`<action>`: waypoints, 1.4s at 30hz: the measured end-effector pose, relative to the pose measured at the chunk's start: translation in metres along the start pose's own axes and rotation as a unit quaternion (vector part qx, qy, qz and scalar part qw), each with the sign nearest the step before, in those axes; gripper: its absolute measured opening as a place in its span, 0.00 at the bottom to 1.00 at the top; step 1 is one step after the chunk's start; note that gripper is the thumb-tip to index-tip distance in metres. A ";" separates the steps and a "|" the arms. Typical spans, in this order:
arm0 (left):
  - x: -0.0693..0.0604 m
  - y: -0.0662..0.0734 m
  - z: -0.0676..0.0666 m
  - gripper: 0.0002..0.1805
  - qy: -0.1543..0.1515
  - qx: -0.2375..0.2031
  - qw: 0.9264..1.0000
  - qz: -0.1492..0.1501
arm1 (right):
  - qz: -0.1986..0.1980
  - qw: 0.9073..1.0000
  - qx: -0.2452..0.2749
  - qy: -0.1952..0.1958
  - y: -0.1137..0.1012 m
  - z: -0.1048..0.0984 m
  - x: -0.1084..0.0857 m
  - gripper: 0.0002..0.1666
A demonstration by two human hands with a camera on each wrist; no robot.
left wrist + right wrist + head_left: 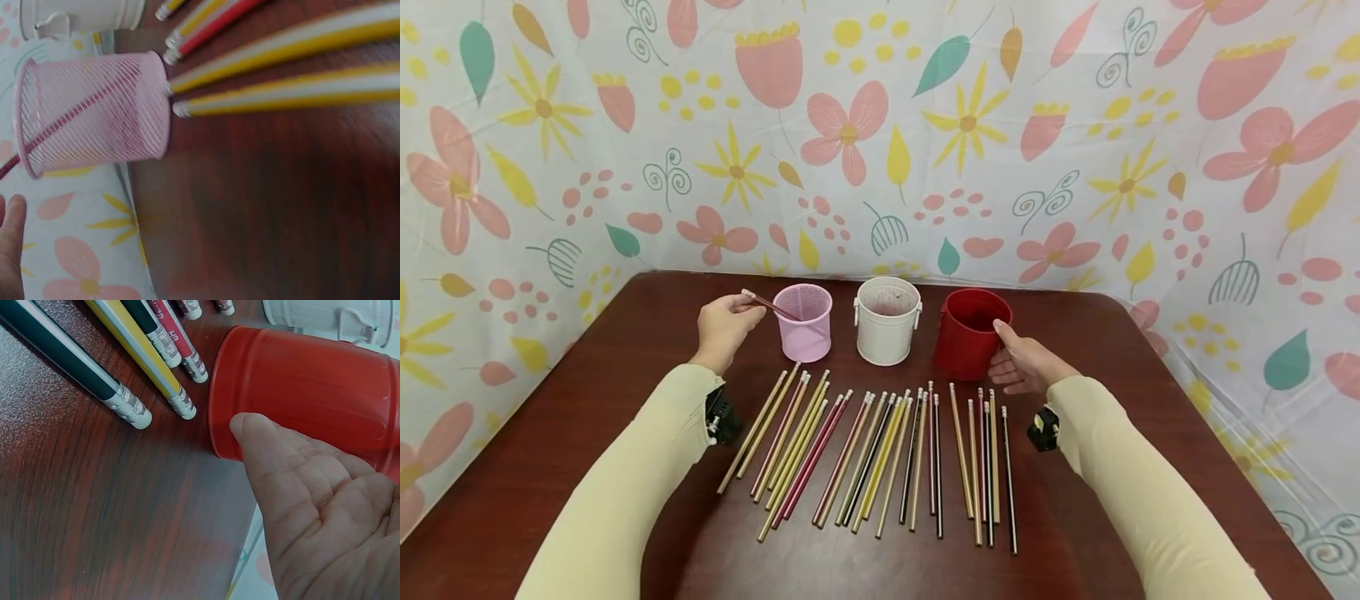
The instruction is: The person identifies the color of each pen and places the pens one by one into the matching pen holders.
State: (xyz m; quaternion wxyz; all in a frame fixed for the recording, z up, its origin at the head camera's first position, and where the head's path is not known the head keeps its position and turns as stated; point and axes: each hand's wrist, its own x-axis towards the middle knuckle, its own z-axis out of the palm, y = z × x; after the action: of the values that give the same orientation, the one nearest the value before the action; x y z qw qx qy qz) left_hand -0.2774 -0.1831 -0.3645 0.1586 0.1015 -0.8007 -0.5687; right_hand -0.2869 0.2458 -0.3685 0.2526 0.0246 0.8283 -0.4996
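Left hand (727, 327): your thumb and fingers pinch a dark red pencil (778, 311), left of center in the frame. It slants over the rim into the pink mesh cup (806, 337); in the left wrist view its shaft shows through the mesh. Next, mid-frame, a white bucket (883, 337) with side handles. Right of that, a red bucket (966, 342); your right hand (1030, 362) rests against its right side, fingers extended, thumb at the rim. Across lower center, loose pencils (881, 462) in gold, red, yellow and black, eraser ends toward the containers, on a dark wood-grain table (1060, 500).
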 end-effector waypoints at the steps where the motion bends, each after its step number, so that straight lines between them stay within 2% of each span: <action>1: -0.001 -0.003 -0.002 0.18 -0.011 0.003 1.000 -0.006 | -0.001 1.000 0.000 0.000 0.000 0.000 -0.001 0.56; 4: -0.003 -0.011 -0.008 0.19 -0.063 0.022 0.997 -0.024 | 0.000 1.000 0.001 0.000 -0.001 -0.002 -0.002 0.56; 6: -0.006 -0.015 -0.009 0.17 -0.113 0.076 0.990 -0.024 | 0.001 1.000 0.002 0.001 -0.001 -0.003 -0.003 0.57; 8: -0.010 -0.018 -0.008 0.14 -0.174 0.142 0.974 -0.020 | 0.001 1.000 0.003 -0.001 -0.002 -0.004 -0.004 0.57; 11: -0.016 -0.020 -0.005 0.08 -0.257 0.251 0.933 -0.008 | 0.002 1.000 0.004 -0.003 -0.002 -0.005 -0.004 0.55; 13: -0.020 -0.020 -0.003 0.07 -0.293 0.293 0.910 -0.013 | 0.004 1.000 0.005 -0.003 -0.002 -0.005 -0.004 0.55; 15: -0.023 -0.022 -0.001 0.09 -0.313 0.315 0.896 -0.025 | 0.005 1.000 0.005 -0.002 -0.001 -0.004 -0.003 0.55; 18: -0.027 -0.025 0.000 0.09 -0.331 0.324 0.885 -0.051 | 0.007 1.000 0.004 -0.001 -0.001 -0.003 -0.002 0.56; 21: -0.029 -0.029 0.001 0.09 -0.337 0.326 0.881 -0.065 | 0.007 1.000 0.002 -0.002 -0.001 -0.001 -0.001 0.56; 26: -0.031 -0.032 0.001 0.09 -0.327 0.323 0.885 -0.073 | 0.004 1.000 0.003 -0.007 -0.002 0.000 -0.002 0.56; 33: -0.034 -0.032 -0.001 0.10 -0.329 0.324 0.885 -0.060 | 0.002 1.000 0.001 -0.009 -0.003 0.000 -0.003 0.57; 36: -0.036 -0.032 -0.001 0.14 -0.327 0.326 0.885 -0.054 | 0.001 1.000 0.001 -0.010 -0.002 0.000 -0.002 0.57; 38: -0.037 -0.032 -0.001 0.17 -0.324 0.314 0.891 -0.053 | 0.001 1.000 0.000 -0.008 -0.002 0.000 -0.002 0.57; 42: -0.039 -0.030 -0.002 0.14 -0.319 0.258 0.910 -0.063 | 0.002 1.000 -0.001 -0.005 -0.001 0.000 -0.001 0.57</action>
State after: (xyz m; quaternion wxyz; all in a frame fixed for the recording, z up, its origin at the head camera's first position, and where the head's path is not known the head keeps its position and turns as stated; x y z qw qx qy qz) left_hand -0.2407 -0.1817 -0.3974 -0.1734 0.0022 -0.9192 -0.3536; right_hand -0.2859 0.2452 -0.3670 0.2582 0.0235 0.8274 -0.4982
